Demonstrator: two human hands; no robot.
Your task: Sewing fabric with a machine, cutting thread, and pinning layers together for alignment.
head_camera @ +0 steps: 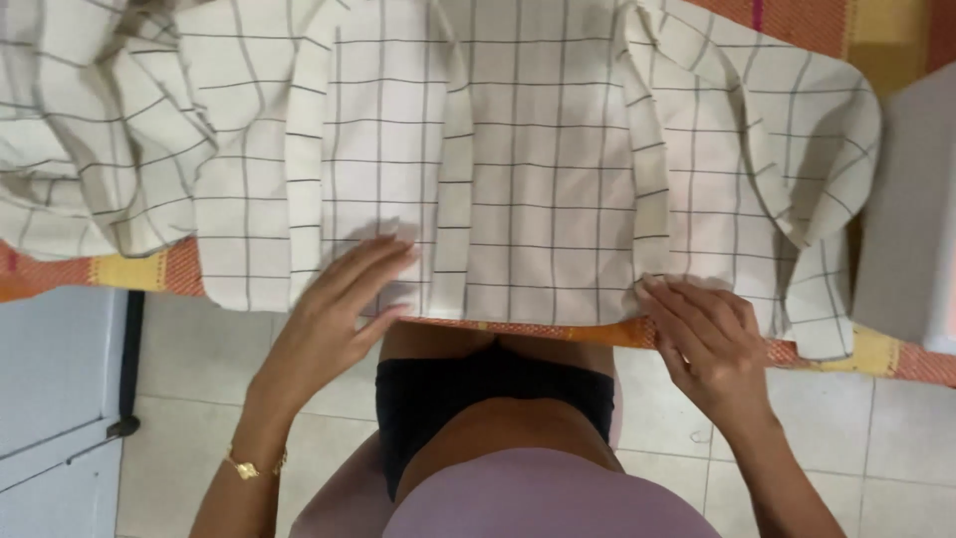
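Cream checked cloth [518,149] under left hand [334,319] and right hand [702,334], both flat.

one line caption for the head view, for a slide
Both hands, left hand and right hand, press flat on a cream checked cloth.

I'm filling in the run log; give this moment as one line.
left hand: flat on checked cloth | right hand: fingertips on cloth's near edge | cloth: folded on orange woven mat | nothing gripped
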